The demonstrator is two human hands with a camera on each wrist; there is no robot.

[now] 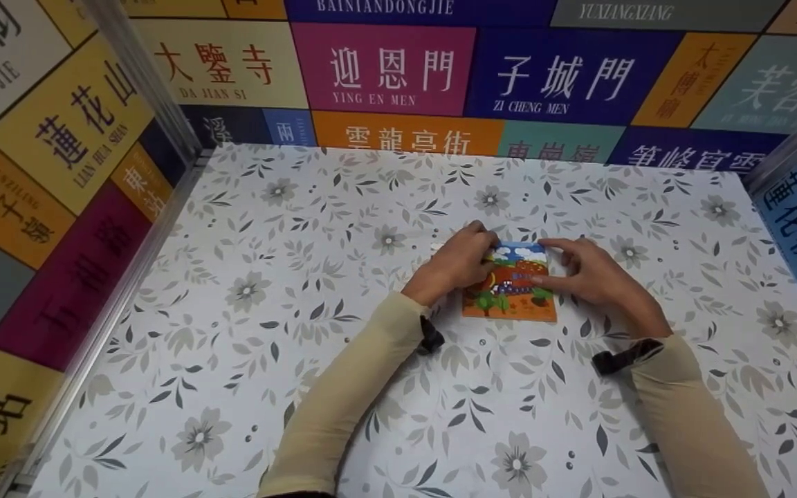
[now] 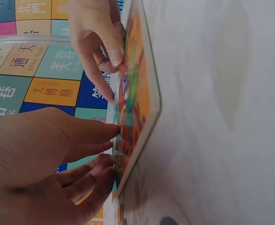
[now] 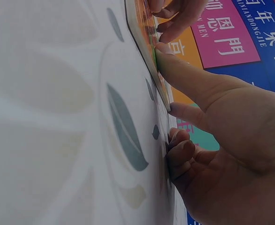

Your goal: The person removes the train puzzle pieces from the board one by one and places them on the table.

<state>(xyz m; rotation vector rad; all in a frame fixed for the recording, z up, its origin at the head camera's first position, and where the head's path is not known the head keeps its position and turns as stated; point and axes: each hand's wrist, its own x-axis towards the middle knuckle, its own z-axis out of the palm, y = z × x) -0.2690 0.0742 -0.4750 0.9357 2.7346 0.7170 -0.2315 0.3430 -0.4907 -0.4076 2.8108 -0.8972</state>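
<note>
A small colourful jigsaw board [image 1: 513, 294] with an orange rim lies flat on the flower-patterned table [image 1: 267, 277], a little right of the middle. My left hand [image 1: 485, 252] covers its upper left part. In the left wrist view the left hand's fingertips [image 2: 115, 133] touch the picture surface of the board [image 2: 144, 84]. My right hand [image 1: 552, 270] is at the board's right side, index finger along the top edge and thumb lying on the picture. The right wrist view shows that thumb [image 3: 184, 70] pressing on the board [image 3: 144, 33] while the other fingers curl on the cloth.
Walls of coloured sign panels [image 1: 385, 69] close the table in on the left, back and right, with metal posts [image 1: 142, 76] at the corners. A small white scrap [image 1: 438, 246] lies just left of my left hand. Black straps circle both wrists.
</note>
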